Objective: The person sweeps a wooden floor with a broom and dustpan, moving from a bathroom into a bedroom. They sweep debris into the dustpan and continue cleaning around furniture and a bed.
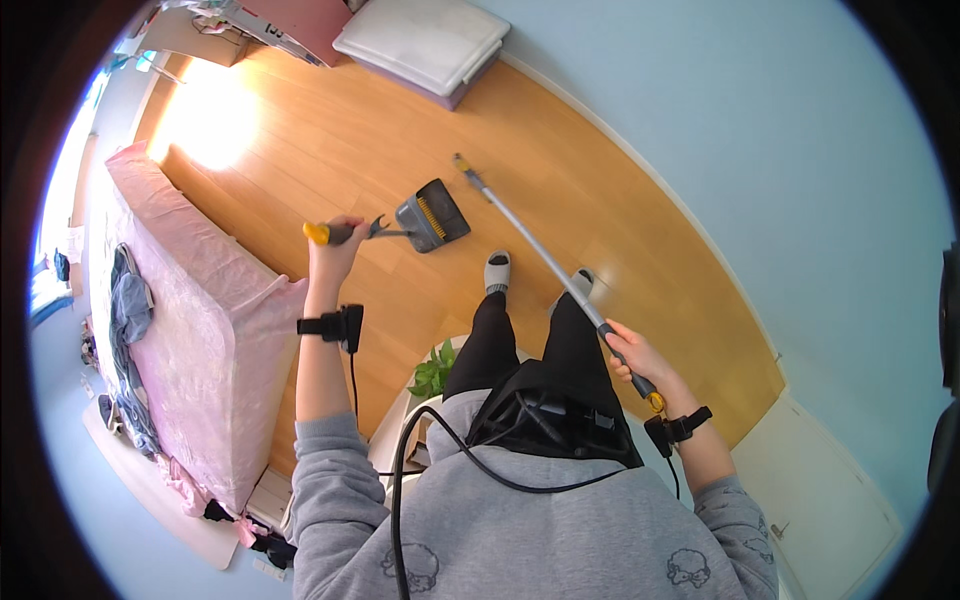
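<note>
My left hand (346,234) is closed around the grey and yellow handle of a long-handled dustpan. Below it the grey dustpan (442,217), with a row of yellow comb teeth inside, is at floor level ahead of my feet; whether it touches the floor I cannot tell. In my right hand (636,354) is the dark grip of a broom (536,244) with a long silver shaft. The shaft slants forward and left past my right leg. Its small grey and yellow head (466,169) is near the floor, just right of the dustpan and apart from it.
A bed with a pink cover (187,300) stands to the left. Ahead is a lidded plastic storage box (424,45) against the light blue wall (697,97). A green potted plant (433,373) is close by my left leg. A white door (817,472) is at lower right.
</note>
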Demonstrator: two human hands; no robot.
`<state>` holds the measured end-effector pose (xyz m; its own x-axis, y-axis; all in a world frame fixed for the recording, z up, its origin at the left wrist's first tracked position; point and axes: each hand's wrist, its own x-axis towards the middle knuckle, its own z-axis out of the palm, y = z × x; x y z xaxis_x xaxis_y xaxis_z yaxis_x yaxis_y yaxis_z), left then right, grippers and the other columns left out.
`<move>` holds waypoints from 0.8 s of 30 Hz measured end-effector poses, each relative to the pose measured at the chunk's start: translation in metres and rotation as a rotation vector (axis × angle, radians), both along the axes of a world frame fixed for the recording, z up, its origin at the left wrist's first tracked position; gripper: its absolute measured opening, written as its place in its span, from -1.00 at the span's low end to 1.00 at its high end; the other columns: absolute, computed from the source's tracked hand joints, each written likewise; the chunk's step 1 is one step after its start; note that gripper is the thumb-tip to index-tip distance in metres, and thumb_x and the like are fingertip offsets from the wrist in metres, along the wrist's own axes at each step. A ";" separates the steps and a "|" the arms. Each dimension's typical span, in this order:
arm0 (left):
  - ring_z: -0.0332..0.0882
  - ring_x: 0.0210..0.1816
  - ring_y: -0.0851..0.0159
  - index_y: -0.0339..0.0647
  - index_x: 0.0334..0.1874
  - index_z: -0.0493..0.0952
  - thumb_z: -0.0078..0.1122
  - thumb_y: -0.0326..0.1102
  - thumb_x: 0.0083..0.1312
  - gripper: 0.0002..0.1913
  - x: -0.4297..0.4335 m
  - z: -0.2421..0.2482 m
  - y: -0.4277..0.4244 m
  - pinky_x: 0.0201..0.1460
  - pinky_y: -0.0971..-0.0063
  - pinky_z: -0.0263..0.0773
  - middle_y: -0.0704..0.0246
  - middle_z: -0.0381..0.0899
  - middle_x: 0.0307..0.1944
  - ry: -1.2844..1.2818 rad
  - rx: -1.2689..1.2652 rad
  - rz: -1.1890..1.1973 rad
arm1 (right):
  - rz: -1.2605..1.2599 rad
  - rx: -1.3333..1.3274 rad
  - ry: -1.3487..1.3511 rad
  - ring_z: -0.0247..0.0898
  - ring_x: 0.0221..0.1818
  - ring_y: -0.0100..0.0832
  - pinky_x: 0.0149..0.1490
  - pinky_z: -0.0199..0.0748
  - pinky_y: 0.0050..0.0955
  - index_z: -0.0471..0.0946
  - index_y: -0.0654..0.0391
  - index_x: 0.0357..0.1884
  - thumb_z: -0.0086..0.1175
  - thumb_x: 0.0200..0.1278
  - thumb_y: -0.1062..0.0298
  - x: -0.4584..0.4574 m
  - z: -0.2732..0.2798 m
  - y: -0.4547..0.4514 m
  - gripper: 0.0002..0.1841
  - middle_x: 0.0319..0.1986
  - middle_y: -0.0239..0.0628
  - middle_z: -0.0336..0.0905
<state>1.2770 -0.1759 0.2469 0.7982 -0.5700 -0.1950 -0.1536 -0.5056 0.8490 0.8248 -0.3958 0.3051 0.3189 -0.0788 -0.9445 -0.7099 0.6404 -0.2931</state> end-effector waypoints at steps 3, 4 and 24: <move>0.54 -0.37 0.48 -0.31 -0.35 0.60 0.29 -0.32 0.12 -0.82 -0.003 0.006 0.033 -0.26 0.61 0.42 0.39 0.61 -0.45 -0.013 -0.030 0.069 | -0.012 -0.171 0.030 0.10 -0.75 -0.64 -0.66 0.19 -0.64 0.02 -0.10 0.39 -0.18 0.41 0.20 0.017 -0.010 -0.016 -0.46 -0.66 -0.44 0.24; 0.54 -0.37 0.48 -0.31 -0.35 0.60 0.29 -0.32 0.12 -0.82 -0.003 0.009 0.044 -0.26 0.61 0.42 0.39 0.62 -0.44 -0.016 -0.038 0.108 | -0.038 -0.198 0.034 0.11 -0.75 -0.64 -0.66 0.20 -0.64 0.02 -0.10 0.39 -0.18 0.41 0.21 0.024 -0.018 -0.025 -0.46 -0.66 -0.43 0.24; 0.54 -0.17 0.39 -0.33 -0.33 0.55 0.24 -0.40 0.18 -0.87 0.156 0.101 0.175 -0.01 0.56 0.40 0.27 0.63 -0.21 0.021 -0.077 0.612 | 0.438 -0.287 0.108 0.17 -0.72 -0.53 -0.61 0.29 -0.48 -0.08 0.00 0.41 -0.24 0.33 0.30 0.243 -0.013 -0.062 -0.40 -0.67 -0.39 0.23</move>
<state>1.4329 -0.0010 0.3482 0.9813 -0.0225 -0.1910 0.1626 -0.4333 0.8864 1.0679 -0.4577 0.2917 0.2818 -0.2195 -0.9340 -0.9287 0.1820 -0.3230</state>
